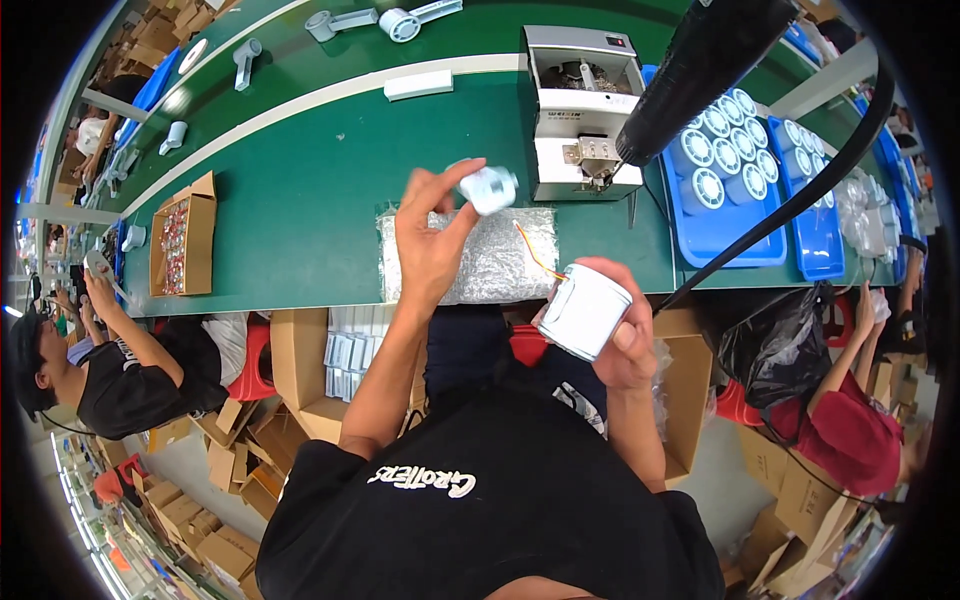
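Between the thumb and fingers of my left hand (435, 225) is a small white plastic part (488, 190), slightly blurred, held above the bench. My right hand (628, 345) wraps round a white cylindrical housing (587, 312), tilted, near the bench's front edge. Thin red and yellow wires (535, 255) stick out from the housing toward the upper left. Beneath both hands a sheet of bubble wrap (480, 262) lies on the green bench (330, 230). The two white parts are apart from each other.
A screw-feeding machine (585, 115) stands ahead, with a black tool (700, 75) hanging beside it. Blue trays (735, 250) of white round parts sit right. A carton (200, 245) of small parts is left. A white bar (418, 85) lies behind. Co-workers (125, 365) sit either side.
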The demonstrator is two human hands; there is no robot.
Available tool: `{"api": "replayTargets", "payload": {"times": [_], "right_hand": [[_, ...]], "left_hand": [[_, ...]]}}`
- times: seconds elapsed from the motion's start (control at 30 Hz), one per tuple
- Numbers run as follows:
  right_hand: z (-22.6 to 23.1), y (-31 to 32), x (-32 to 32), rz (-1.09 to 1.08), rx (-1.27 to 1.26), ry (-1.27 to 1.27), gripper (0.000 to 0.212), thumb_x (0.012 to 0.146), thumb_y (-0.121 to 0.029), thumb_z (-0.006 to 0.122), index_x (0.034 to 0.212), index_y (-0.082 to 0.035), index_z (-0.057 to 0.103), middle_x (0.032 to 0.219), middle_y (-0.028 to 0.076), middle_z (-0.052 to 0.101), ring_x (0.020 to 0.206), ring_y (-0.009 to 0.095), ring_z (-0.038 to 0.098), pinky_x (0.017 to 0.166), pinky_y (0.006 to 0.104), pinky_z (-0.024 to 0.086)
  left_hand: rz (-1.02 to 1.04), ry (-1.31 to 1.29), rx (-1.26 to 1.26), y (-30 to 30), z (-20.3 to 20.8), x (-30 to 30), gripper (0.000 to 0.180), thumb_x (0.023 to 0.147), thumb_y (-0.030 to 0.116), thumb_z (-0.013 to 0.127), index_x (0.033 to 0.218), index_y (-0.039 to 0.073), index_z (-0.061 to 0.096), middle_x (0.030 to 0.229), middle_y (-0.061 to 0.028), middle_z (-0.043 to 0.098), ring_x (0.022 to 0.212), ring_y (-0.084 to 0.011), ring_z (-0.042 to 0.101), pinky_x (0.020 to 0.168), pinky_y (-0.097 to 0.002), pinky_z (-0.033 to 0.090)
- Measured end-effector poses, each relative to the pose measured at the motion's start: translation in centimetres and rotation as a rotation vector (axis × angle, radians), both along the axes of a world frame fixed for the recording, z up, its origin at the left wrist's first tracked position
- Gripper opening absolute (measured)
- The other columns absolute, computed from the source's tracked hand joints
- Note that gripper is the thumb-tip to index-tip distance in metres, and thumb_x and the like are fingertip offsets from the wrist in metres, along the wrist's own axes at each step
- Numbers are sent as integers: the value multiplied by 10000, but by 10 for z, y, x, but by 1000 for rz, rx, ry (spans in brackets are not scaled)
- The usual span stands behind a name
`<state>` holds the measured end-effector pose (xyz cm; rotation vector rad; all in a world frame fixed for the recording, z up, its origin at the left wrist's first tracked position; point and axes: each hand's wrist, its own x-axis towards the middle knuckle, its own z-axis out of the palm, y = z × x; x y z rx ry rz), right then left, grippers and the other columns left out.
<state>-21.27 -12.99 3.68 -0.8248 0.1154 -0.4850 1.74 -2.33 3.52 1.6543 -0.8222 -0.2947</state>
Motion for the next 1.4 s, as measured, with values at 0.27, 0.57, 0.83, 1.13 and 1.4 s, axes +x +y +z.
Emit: {"api": "replayTargets", "payload": {"times": [0.27,0.57,0.83,1.13,1.4], "right_hand": [[5,9,10,-26,13,34,802,879,-367,755,1460,85,435,1271,174,629,1177,233,656,1005,363,533],[-3,9,14,-59,-8,58,761,901,-374,734,1456,63,453,1285,161,618,1186,217,639,994,353,530],[-12,7,22,-119,-96,69,678,905,-237,719,1463,47,460,1353,142,557,1233,209,593,1033,352,488],[-7,-13,34,-386,-1091,367,695,763,20,789,1403,9,520,1400,192,554,1214,302,628,979,390,523],[-27,-6,40,-486,-1331,480,614,721,152,704,1285,-26,541,1321,196,524,1142,390,617,897,429,548]], "left_hand": [[-213,667,-432,-5,5,-11,495,1089,382,432,1424,30,527,1226,-210,684,1124,-278,677,927,-396,557],[-143,803,-549,-13,6,-20,567,1030,127,637,1518,136,349,1251,-207,675,1209,-262,657,992,-381,559],[-178,851,-484,-13,8,-26,750,1007,106,651,1614,92,210,1300,-263,642,1194,-286,668,1021,-407,553],[-300,744,-385,-26,1,-26,730,930,116,723,1543,-10,348,1346,-237,625,1207,-282,652,1067,-416,515],[-380,638,-406,-45,-18,-41,541,849,87,424,1370,-57,469,1147,-173,648,1122,-247,632,1055,-398,471]]}}
